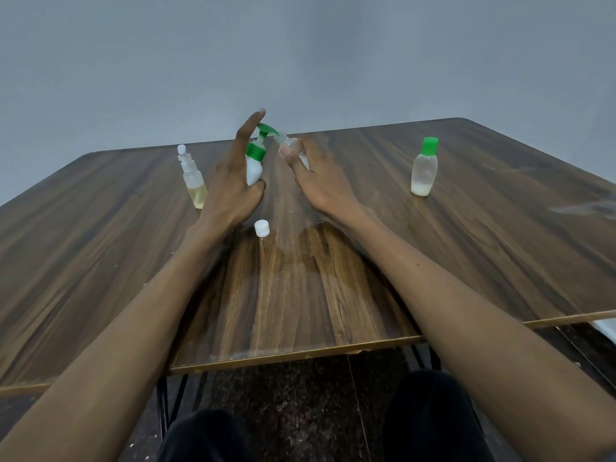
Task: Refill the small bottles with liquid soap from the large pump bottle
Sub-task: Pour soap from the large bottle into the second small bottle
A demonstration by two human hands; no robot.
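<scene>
Soap work is centred on the pump bottle (254, 165), so take that as the landmark on the wooden table (466, 255). Nearest the person, just in front of the pump bottle, a small white cap (261, 228) lies loose on the wood, most likely the lid of the bottle being filled. The left hand (230, 181) has its thumb against the pump bottle's white body while its fingers reach straight up beside the green pump head (265, 128); whether a fingertip is pressing the head is hard to tell. Just right of the pump, the right hand (320, 181) curls around a small clear bottle (293, 146), tilted so its open neck meets the green spout. This little bottle is probably light, thin-walled and squeezable, and slick if soap runs over it, so a gentle hold round the body below the neck seems wise. The pump bottle looks stiffer and heavier, and should be steadied low while the head is pressed. Left of the pump stands a spray bottle (194, 181) with yellowish liquid; well to the right stands a green-capped bottle (424, 168), partly filled with white liquid.
</scene>
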